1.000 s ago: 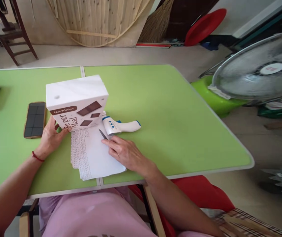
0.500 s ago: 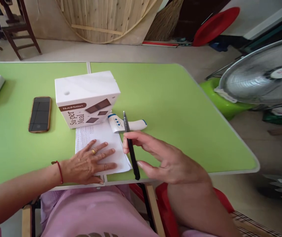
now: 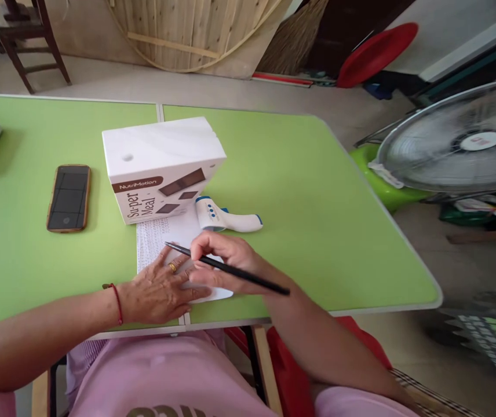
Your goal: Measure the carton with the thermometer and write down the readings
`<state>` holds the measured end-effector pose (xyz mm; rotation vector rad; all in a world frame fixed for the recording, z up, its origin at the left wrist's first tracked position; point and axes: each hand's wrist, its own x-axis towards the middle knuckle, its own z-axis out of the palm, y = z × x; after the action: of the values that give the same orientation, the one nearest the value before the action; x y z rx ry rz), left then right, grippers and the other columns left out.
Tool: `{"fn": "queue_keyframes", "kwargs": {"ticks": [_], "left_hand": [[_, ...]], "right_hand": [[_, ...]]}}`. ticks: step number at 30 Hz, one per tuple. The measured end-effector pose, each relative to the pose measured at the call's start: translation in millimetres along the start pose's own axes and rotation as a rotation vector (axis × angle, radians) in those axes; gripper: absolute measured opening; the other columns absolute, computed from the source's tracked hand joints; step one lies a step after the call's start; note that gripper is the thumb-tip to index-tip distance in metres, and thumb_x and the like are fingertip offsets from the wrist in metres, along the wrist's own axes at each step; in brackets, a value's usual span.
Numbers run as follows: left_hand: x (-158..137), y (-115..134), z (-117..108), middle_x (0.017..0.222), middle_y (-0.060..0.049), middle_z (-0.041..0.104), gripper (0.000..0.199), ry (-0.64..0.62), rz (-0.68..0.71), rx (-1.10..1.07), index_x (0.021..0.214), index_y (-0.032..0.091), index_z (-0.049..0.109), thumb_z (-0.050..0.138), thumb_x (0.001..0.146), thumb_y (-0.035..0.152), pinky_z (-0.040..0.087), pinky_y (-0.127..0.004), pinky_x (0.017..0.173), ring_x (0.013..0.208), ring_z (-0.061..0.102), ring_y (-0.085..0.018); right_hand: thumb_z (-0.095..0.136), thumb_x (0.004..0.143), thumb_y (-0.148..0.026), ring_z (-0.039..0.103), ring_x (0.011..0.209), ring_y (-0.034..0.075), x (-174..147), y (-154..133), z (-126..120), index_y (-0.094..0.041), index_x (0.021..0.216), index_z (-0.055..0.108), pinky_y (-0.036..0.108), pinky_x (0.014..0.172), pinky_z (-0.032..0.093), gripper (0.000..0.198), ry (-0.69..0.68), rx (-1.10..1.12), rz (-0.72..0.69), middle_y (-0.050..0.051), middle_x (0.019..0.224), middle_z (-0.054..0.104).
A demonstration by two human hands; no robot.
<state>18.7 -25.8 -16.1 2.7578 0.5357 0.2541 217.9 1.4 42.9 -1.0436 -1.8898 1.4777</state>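
1. The paper (image 3: pixel 150 246) lies on the table (image 3: pixel 317 231), close to the person.
2. The box (image 3: pixel 161 145) stands at the far end of the paper.
3. The thermometer (image 3: pixel 233 222) lies just right of the box, by the far right corner of the paper.
4. The phone (image 3: pixel 69 197) lies left of the box, with a gap between.
5. The left hand (image 3: pixel 159 289) is on the paper, in front of the box.
6. The right hand (image 3: pixel 228 263) is right of it, with the pen (image 3: pixel 243 273) in its fingers.
7. The fan (image 3: pixel 478 141) is past the table's right side.
8. Behind the table, the chair (image 3: pixel 26 35) is left of the broom (image 3: pixel 291 40).
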Motion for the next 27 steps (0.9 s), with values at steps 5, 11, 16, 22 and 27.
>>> {"fn": "queue_keyframes", "kwargs": {"ticks": [5,11,16,22,27], "left_hand": [[-3,-1,1,0.147,-0.013,0.052,0.052,0.001,0.025,-0.024,0.143,0.029,0.054,0.056,0.097,0.053,0.029,-0.062,0.112,0.132,0.049,-0.040],[-5,-3,-4,0.133,-0.014,0.063,0.037,0.093,-0.011,-0.130,0.126,0.016,0.064,0.050,0.100,0.038,0.016,-0.059,0.122,0.133,0.049,-0.034],[-5,1,-8,0.131,-0.012,0.064,0.034,0.097,-0.025,-0.155,0.124,0.017,0.065,0.054,0.094,0.029,0.018,-0.059,0.123,0.131,0.052,-0.032],[-6,8,-5,0.136,-0.011,0.061,0.036,0.083,-0.069,-0.055,0.129,0.021,0.062,0.050,0.095,0.020,0.010,-0.067,0.122,0.134,0.049,-0.032],[-6,10,-5,0.134,-0.008,0.062,0.036,0.074,-0.063,0.015,0.130,0.022,0.061,0.052,0.095,0.022,-0.001,-0.066,0.123,0.136,0.047,-0.030]], "right_hand": [[0.046,0.090,-0.033,0.062,0.074,0.017,18,27,30,-0.020,0.112,0.062,0.034,0.072,0.054,0.029,0.201,0.089,-0.043,0.002,0.084,0.065],[0.059,0.076,-0.026,0.060,0.062,0.015,24,49,37,-0.021,0.090,0.063,0.029,0.061,0.052,0.015,0.466,-0.037,-0.017,0.000,0.072,0.065],[0.059,0.075,-0.024,0.053,0.051,0.012,29,53,39,-0.023,0.077,0.056,0.025,0.051,0.046,0.004,0.543,-0.120,-0.045,-0.005,0.060,0.058],[0.058,0.080,-0.021,0.051,0.048,0.011,33,56,40,-0.024,0.068,0.051,0.022,0.049,0.043,0.014,0.548,-0.208,-0.181,-0.006,0.056,0.055],[0.057,0.085,-0.020,0.051,0.049,0.010,31,60,41,-0.024,0.071,0.051,0.022,0.051,0.043,0.016,0.533,-0.252,-0.223,-0.007,0.058,0.056]]}}
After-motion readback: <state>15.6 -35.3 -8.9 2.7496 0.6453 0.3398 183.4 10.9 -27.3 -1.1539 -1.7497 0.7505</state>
